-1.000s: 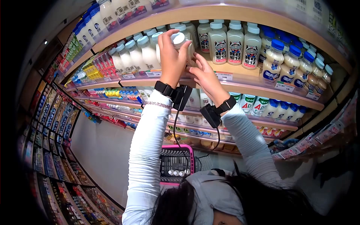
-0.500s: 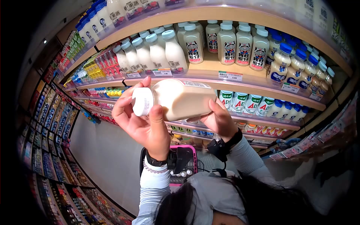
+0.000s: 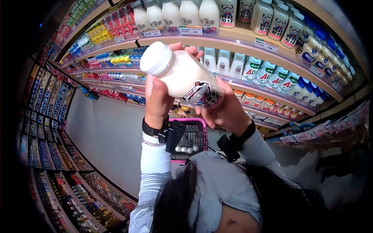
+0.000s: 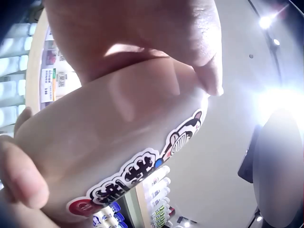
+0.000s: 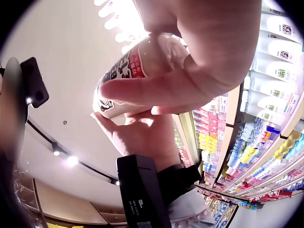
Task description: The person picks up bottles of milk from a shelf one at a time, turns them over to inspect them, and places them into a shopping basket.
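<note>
A bottle point(image 3: 190, 75) of whitish milk drink, with a white cap and a cartoon cow label, is held between both hands in front of the shelves. It tilts with its cap to the upper left in the head view. My left hand point(image 3: 157, 97) grips it near the neck, thumb along the near side and fingers behind. At the base end, my right hand point(image 3: 231, 110) holds it with curled fingers. The left wrist view has the bottle point(image 4: 118, 123) close up, its label partly turned away. In the right wrist view, fingers of the right hand point(image 5: 204, 61) wrap around it.
A shelf point(image 3: 229, 40) with similar cow-label bottles point(image 3: 279, 23) runs behind the hands. White bottles point(image 3: 171, 13) stand to its left, and green-and-white AD bottles point(image 3: 266, 72) on the tier below. A pink-rimmed basket point(image 3: 205, 134) holding several white-capped bottles is below the hands. More stocked shelves point(image 3: 48, 112) line the left.
The bottle has come off the shelf toward the body in both hands. It has turned from lying sideways to tilted, its cow label now facing the head camera. The head view has dipped lower.
</note>
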`<state>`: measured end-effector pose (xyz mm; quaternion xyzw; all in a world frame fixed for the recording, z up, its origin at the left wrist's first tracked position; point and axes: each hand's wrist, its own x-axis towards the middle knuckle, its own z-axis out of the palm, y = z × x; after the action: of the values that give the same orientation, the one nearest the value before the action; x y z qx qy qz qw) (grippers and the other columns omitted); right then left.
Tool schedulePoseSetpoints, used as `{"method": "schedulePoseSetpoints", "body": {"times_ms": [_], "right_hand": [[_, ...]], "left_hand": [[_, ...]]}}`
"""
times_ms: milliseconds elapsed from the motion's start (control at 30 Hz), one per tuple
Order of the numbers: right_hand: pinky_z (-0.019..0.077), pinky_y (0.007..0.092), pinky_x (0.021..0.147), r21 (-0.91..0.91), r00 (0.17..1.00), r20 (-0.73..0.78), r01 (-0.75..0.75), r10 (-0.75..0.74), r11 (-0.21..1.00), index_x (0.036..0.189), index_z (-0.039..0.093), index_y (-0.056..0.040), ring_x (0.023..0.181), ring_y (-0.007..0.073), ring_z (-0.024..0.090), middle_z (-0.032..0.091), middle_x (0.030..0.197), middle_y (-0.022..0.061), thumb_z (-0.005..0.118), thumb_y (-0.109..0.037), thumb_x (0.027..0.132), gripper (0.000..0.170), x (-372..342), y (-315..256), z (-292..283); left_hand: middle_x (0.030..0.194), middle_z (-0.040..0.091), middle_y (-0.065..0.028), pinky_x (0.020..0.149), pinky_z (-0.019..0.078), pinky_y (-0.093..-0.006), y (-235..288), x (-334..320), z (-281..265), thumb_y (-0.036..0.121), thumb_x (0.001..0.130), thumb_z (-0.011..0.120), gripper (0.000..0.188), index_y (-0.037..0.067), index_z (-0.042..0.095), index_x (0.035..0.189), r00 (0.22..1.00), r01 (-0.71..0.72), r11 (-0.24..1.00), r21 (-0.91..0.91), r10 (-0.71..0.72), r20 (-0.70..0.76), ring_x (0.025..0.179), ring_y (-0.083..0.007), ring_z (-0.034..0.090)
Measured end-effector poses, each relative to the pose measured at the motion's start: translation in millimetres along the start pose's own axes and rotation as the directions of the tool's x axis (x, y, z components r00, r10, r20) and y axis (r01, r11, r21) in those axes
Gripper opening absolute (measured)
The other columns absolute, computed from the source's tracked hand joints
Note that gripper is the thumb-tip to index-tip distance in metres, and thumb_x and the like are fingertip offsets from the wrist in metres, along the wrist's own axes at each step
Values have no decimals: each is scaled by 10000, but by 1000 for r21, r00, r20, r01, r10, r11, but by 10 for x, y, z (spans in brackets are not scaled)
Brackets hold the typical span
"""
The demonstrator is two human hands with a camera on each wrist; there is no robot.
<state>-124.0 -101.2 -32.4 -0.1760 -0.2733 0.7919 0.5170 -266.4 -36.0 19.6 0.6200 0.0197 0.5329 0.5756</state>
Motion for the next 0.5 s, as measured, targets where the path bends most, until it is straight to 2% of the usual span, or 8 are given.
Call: {"method": "schedulePoseSetpoints", "body": {"times_ms": [67, 100, 133, 233, 333, 367, 467, 500], "right_hand": [[491, 315, 405, -26, 997, 18, -75, 76, 997, 1153, 449, -11, 434, 250, 553, 581, 772, 223, 98, -526, 924, 664, 71, 105, 26], [520, 340, 451, -25, 995, 51, -90, 91, 996, 1188, 428, -21, 501, 271, 585, 584, 826, 238, 88, -561, 909, 696, 101, 183, 32], [548, 365, 497, -28, 991, 85, -101, 103, 995, 1224, 407, -32, 568, 291, 618, 586, 880, 253, 79, -597, 895, 732, 131, 251, 45], [567, 435, 611, -27, 984, 151, -95, 98, 995, 1302, 337, -59, 797, 343, 634, 555, 1049, 258, 87, -660, 855, 790, 225, 455, 90], [558, 472, 669, -49, 996, 92, -9, 13, 999, 1334, 300, -66, 962, 357, 587, 518, 1148, 233, 120, -677, 843, 804, 271, 607, 148], [555, 461, 707, -32, 989, 143, 44, -39, 999, 1339, 273, -49, 1008, 342, 570, 509, 1181, 195, 304, -633, 859, 757, 298, 648, 131], [534, 433, 778, -156, 969, 80, 244, -234, 957, 1335, 252, -71, 1004, 287, 574, 493, 1190, 157, 479, -388, 897, 587, 353, 710, 239], [523, 404, 803, -151, 963, 54, 270, -265, 951, 1323, 233, -30, 1019, 251, 561, 481, 1181, 147, 622, -172, 811, 658, 399, 755, 261]], "left_hand": [[1168, 494, -236, 902, 446, -419, 42, -66, -135, 563, 800, 537, 794, -44, 325, 1266, 997, 42, 999, -15, -43, -60, 1093, -334, 522], [1179, 500, -200, 924, 427, -442, 45, -101, -189, 604, 854, 382, 722, 5, 341, 1255, 993, 80, 997, 8, -79, -89, 1084, -331, 525], [1163, 509, -198, 897, 449, -428, 46, -124, -258, 583, 879, 341, 680, 14, 345, 1253, 989, 97, 995, -13, -98, -108, 1068, -319, 537], [1141, 524, -194, 858, 477, -411, 102, -236, -402, 561, 898, 320, 632, 23, 382, 1226, 975, 138, 986, -96, -153, -161, 1042, -309, 552], [1108, 546, -188, 845, 488, -408, 150, -325, -498, 527, 917, 311, 586, 26, 415, 1201, 941, 154, 970, -187, -202, -270, 1015, -304, 567], [1097, 553, -186, 844, 489, -410, 153, -340, -544, 516, 923, 310, 573, 25, 422, 1196, 924, 159, 964, -214, -222, -310, 1006, -305, 572], [1073, 574, -184, 851, 488, -412, 171, -384, -679, 466, 945, 297, 532, 16, 450, 1184, 881, 149, 939, -309, -269, -390, 983, -309, 582], [1077, 574, -186, 853, 486, -411, 175, -403, -729, 463, 946, 296, 533, 12, 454, 1182, 872, 140, 937, -322, -271, -409, 985, -309, 581]]}}
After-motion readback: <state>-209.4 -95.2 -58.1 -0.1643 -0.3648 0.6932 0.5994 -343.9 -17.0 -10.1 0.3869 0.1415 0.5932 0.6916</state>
